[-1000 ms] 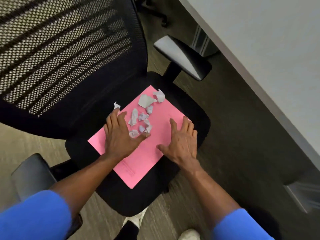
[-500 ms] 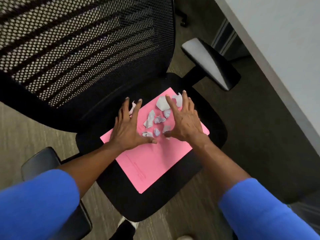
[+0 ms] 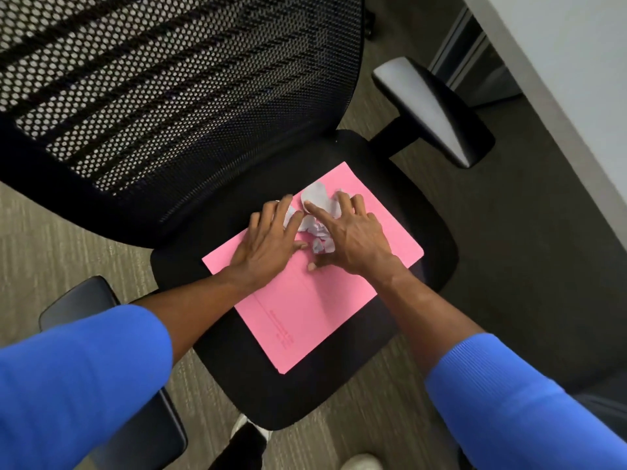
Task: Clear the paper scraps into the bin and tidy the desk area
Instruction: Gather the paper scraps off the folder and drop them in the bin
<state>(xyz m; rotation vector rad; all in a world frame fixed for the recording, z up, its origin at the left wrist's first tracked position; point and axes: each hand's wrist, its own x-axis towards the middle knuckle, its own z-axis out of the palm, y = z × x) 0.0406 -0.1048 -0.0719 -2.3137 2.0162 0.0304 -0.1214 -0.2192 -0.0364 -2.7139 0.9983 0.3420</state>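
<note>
The chair fills most of my view, mesh back from nine to twelve o'clock, seat at centre, one armrest at two o'clock and another at eight. The desk edge runs down the far right, from one to three o'clock. I see no bin in this view.

On the seat lies a pink folder, tilted, its long axis running from about one o'clock to seven. The scraps, pale crumpled paper, sit bunched on the folder's upper half, just above centre.

My left hand and right hand are palm down on the folder, close together, cupped around the pile from either side. Fingers are spread, not closed; neither hand is gripping anything that I can see. The right index finger lies over the largest scrap, and the thumbs nearly meet at the pile's six o'clock side.

My judgement: the step is to herd the scraps into one heap. To do it well I would keep both palms flat on the folder so nothing slips under them, close the gap at twelve o'clock where a piece pokes out, then scoop with fingers curled under. Light paper could flick off onto the black seat, so slow pressure is best. Lifting the folder as a tray may be safer.
</note>
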